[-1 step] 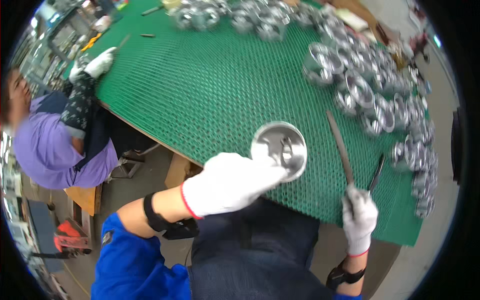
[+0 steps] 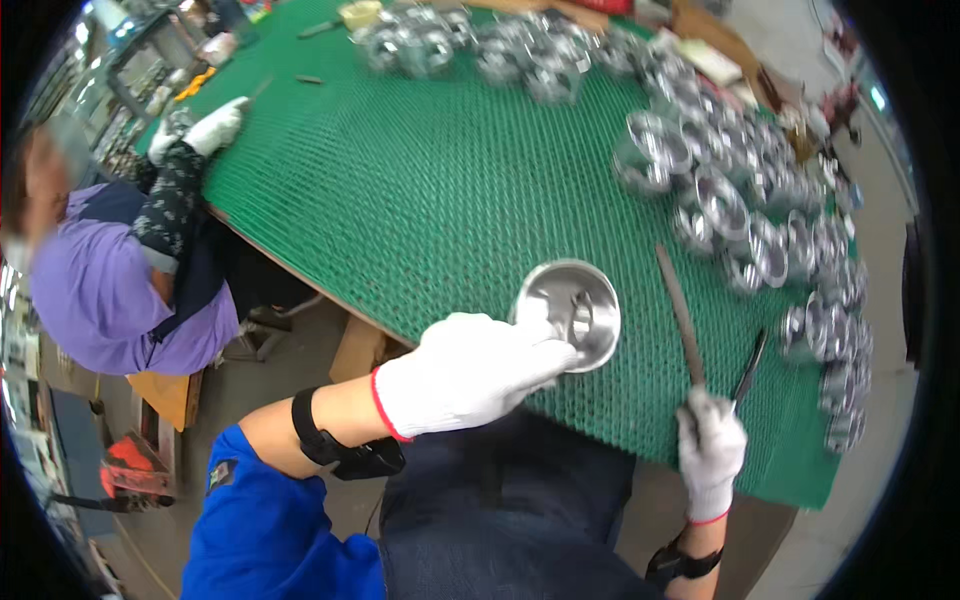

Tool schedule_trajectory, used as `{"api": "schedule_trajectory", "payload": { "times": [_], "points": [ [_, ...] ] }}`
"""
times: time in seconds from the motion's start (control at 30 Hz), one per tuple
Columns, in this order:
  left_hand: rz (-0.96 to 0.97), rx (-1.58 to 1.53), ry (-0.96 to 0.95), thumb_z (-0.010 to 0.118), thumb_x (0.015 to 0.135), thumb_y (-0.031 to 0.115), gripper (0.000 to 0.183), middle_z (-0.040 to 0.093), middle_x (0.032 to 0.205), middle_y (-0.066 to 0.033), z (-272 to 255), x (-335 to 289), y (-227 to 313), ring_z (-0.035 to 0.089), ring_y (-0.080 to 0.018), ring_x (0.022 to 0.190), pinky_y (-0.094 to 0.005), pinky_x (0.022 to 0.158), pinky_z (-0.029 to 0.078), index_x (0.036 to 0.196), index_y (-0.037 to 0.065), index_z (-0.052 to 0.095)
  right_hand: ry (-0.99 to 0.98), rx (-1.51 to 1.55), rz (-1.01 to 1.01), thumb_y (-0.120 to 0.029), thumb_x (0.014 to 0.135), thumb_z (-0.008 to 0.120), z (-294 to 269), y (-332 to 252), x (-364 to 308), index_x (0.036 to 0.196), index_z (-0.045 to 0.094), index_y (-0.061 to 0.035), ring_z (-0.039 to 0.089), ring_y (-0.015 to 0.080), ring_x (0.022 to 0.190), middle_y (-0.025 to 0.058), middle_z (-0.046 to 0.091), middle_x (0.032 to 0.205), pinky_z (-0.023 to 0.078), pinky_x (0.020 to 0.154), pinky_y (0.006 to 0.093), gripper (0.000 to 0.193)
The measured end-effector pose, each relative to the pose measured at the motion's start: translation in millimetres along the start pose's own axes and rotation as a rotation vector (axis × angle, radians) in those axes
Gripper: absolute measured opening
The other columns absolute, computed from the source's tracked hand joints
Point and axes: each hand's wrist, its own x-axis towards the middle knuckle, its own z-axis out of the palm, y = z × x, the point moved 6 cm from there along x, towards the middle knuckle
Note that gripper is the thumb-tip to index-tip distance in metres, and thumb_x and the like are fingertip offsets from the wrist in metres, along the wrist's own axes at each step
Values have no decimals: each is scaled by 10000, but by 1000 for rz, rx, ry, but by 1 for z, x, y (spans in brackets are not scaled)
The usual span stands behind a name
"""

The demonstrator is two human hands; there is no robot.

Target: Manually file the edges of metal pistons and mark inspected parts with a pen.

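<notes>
Gripping a round, shiny metal cup-shaped part (image 2: 568,312) by its near rim, the left hand (image 2: 465,372) in a white knit glove holds it over the near edge of the green mesh-covered table (image 2: 420,200), its open mouth facing up toward the camera. The gloved fingers are curled together against the rim. The right hand (image 2: 710,450), also white-gloved, is closed around the handle of a long, flat metal file (image 2: 680,312), whose long axis runs away from the person, tilted slightly left; a thin dark tool (image 2: 750,365) lies just beside it. Heaped shiny metal parts (image 2: 740,200) crowd the table's right and far sides, while the middle mesh lies bare. Another person in a purple top (image 2: 90,300) sits at the left.
</notes>
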Motion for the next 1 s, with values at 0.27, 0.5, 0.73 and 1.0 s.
{"api": "schedule_trajectory", "payload": {
  "times": [0.27, 0.5, 0.73, 1.0],
  "points": [
    [-366, 285, 479, 753, 804, 160, 282, 631, 891, -121, -119, -19, -184, 631, -305, 786, -361, 723, 521, 1020, 69, 597, -9, -29, 55, -67, 708, 733, 16, 0, -4, 1036, 642, -104, 652, 337, 751, 141, 645, 950, 530, 644, 407, 343],
    [-895, 500, 225, 650, 858, 261, 515, 506, 1304, -189, -186, -40, -278, 586, -390, 1102, -439, 930, 485, 1321, 130, 468, -84, -82, 47, -117, 778, 722, 5, -4, 7, 1046, 672, -105, 664, 333, 816, 151, 668, 973, 539, 667, 407, 273],
    [-707, 434, 33, 622, 882, 390, 645, 361, 1468, -206, -181, 84, -282, 530, -400, 1208, -452, 1010, 451, 1439, 197, 359, -134, -58, 24, -107, 783, 748, 10, 0, 13, 1086, 688, -106, 673, 324, 815, 164, 685, 995, 550, 681, 395, 309],
    [-977, 37, 139, 580, 866, 542, 724, 478, 1416, -158, -162, 157, -398, 572, -302, 1183, -365, 752, 573, 1443, 136, 418, -160, -11, 58, -99, 760, 757, 12, 8, 14, 1064, 697, -104, 662, 322, 701, 172, 686, 940, 543, 595, 392, 310]
  ]
}}
